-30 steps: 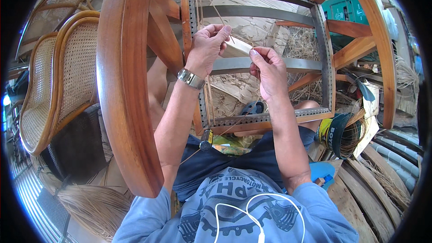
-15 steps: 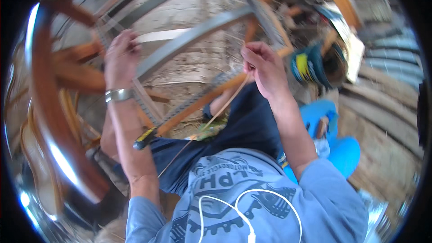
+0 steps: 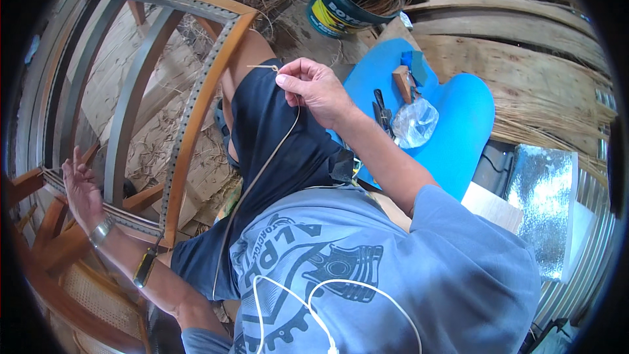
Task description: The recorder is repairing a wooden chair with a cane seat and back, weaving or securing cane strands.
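Observation:
My right hand (image 3: pixel 313 88) pinches a thin cane strand (image 3: pixel 262 160) between thumb and fingertips, in front of my dark shorts. A small loop shows at the strand's upper end, with a short tip sticking out to the left. The rest hangs down across my lap. At the left, my left hand (image 3: pixel 84 191) is open, fingers spread, over the near left corner of a wooden chair frame (image 3: pixel 204 95) edged with rows of small holes. Beside my left forearm, a yellow-and-black handled tool (image 3: pixel 143 269) stands at the frame's near corner; its tip is hidden.
On my right, a blue plastic seat (image 3: pixel 452 115) holds a wooden block (image 3: pixel 401 84), a clear plastic bag (image 3: pixel 416 123) and dark tools. A dark green bucket (image 3: pixel 321 10) of cane strands stands beyond it. Planks (image 3: pixel 511 59) lie at the right; another woven chair (image 3: pixel 98 298) is lower left.
The view has swung right, so the frame sits farther left in it. My left hand has spread its fingers. The strand's looped end now shows at my right fingertips.

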### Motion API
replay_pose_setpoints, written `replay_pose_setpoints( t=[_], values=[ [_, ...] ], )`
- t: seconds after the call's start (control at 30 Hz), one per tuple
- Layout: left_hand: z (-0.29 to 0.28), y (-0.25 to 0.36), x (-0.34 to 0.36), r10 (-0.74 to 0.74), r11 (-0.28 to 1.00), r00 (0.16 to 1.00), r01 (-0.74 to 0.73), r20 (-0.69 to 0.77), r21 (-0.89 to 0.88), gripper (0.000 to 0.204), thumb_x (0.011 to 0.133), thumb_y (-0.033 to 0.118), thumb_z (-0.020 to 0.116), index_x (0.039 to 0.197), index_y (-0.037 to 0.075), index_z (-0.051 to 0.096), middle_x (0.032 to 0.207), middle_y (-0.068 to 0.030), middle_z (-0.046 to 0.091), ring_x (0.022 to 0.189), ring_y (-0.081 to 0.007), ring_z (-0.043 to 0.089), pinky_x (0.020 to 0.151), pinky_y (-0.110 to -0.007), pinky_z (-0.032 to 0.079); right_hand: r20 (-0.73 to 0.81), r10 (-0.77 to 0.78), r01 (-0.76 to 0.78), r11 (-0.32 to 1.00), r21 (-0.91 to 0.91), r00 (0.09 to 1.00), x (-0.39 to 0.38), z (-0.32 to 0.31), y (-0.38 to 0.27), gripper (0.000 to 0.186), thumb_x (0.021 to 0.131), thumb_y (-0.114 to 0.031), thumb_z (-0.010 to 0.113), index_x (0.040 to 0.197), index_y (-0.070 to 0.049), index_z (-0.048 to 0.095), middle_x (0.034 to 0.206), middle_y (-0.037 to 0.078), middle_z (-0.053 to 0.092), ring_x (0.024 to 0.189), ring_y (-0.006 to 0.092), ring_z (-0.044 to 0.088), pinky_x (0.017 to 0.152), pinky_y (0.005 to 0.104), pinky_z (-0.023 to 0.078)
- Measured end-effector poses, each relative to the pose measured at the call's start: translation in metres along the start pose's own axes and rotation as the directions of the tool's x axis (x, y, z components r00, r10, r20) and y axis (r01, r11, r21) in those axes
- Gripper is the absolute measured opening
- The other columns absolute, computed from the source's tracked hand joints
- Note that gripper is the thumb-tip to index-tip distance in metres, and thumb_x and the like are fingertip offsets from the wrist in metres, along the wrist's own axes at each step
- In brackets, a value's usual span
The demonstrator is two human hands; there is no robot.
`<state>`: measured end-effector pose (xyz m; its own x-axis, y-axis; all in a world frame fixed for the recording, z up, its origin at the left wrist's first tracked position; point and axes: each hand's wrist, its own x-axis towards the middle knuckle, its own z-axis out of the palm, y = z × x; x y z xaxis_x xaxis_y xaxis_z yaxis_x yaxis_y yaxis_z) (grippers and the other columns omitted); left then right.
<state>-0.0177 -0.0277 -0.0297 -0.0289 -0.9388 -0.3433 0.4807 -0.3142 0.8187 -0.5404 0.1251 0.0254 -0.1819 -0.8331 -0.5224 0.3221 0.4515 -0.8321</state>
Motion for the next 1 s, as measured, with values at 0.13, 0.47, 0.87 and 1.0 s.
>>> replay_pose_setpoints(
  t=[0.13,0.47,0.87,1.0],
  values=[
    [-0.015,0.007,0.011,0.157,0.979,0.945,-0.111,-0.285,0.172,0.027,0.097,0.021,0.064,0.115,0.002,0.059,0.106,-0.0058,0.064,0.081,-0.0085,0.054,0.071,-0.023,0.045,-0.076,0.048,-0.05,0.999,-0.016,0.996,-0.014,-0.033,0.021,0.021,0.087,-0.017,0.075,0.101,-0.006,0.064,0.08,-0.001,0.062,0.067,0.0078,0.059,0.061,0.0222,0.048],
    [0.01,0.015,0.012,0.832,-0.154,0.548,0.073,0.089,0.985,0.041,0.089,0.035,0.07,0.115,0.003,0.07,0.121,-0.0092,0.066,0.103,-0.0175,0.061,0.09,-0.03,0.046,-0.482,0.289,-0.211,0.955,0.21,0.827,-0.055,-0.204,0.036,0.019,0.084,-0.013,0.074,0.097,-0.011,0.06,0.078,-0.002,0.06,0.068,0.0104,0.06,0.061,0.0284,0.05],
    [0.003,0.011,0.05,0.589,0.606,0.765,-0.207,-0.259,0.768,0.038,0.096,0.033,0.06,0.116,0.002,0.07,0.11,-0.009,0.07,0.103,-0.0182,0.064,0.091,-0.031,0.048,-0.301,0.23,-0.152,0.953,0.261,0.925,-0.052,-0.205,0.023,0.014,0.09,-0.015,0.071,0.099,-0.011,0.061,0.087,0.001,0.065,0.077,0.0124,0.062,0.069,0.0285,0.051],
    [0.01,0.003,0.03,0.725,0.34,0.67,-0.152,-0.156,0.928,0.028,0.098,0.028,0.057,0.107,0.006,0.072,0.113,-0.0075,0.069,0.104,-0.016,0.063,0.092,-0.032,0.048,-0.121,0.12,-0.081,0.954,0.287,0.985,-0.032,-0.158,-0.016,0.016,0.094,-0.017,0.067,0.107,-0.013,0.06,0.09,0.001,0.064,0.084,0.0154,0.063,0.078,0.034,0.052]
  ],
)
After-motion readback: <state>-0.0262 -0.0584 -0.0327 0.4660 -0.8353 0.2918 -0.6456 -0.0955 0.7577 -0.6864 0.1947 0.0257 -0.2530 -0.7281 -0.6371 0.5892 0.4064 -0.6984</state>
